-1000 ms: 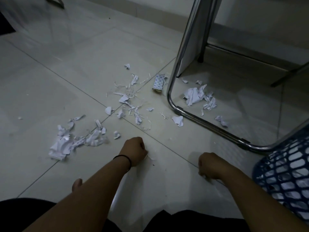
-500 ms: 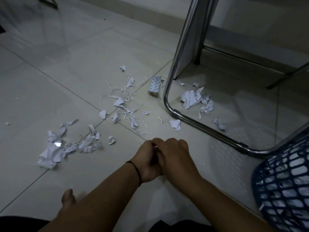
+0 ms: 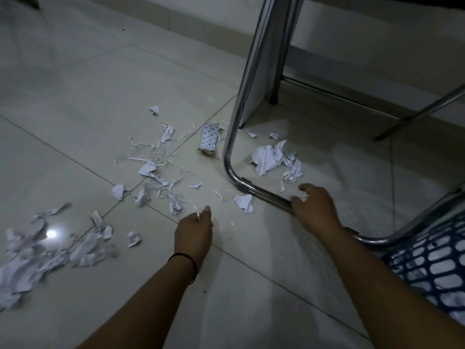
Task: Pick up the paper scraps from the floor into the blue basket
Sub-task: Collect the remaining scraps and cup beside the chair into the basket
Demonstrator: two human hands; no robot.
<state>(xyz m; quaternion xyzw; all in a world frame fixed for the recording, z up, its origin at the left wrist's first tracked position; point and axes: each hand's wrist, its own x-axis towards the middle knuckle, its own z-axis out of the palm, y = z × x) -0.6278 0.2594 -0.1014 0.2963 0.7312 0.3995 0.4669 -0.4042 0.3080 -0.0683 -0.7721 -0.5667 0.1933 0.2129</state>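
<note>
My left hand (image 3: 193, 233) pinches a small paper strip (image 3: 198, 214) in its grip. My right hand (image 3: 315, 207) reaches over the chrome chair frame (image 3: 266, 197), grip loose, holding nothing. Paper scraps (image 3: 151, 170) litter the floor (image 3: 75, 102); the blue basket (image 3: 432, 263) sits at right.

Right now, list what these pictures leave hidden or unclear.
All in the head view:
- Blue basket: cut off by the right edge; its contents show only through the mesh.
- Left hand: pinches a sliver, but the back of the hand hides anything else it holds.
- Right hand: its curled fingers hide what lies under them, by the chrome chair frame.
- Scrap pile at far left: blurred and cut by the edge.
</note>
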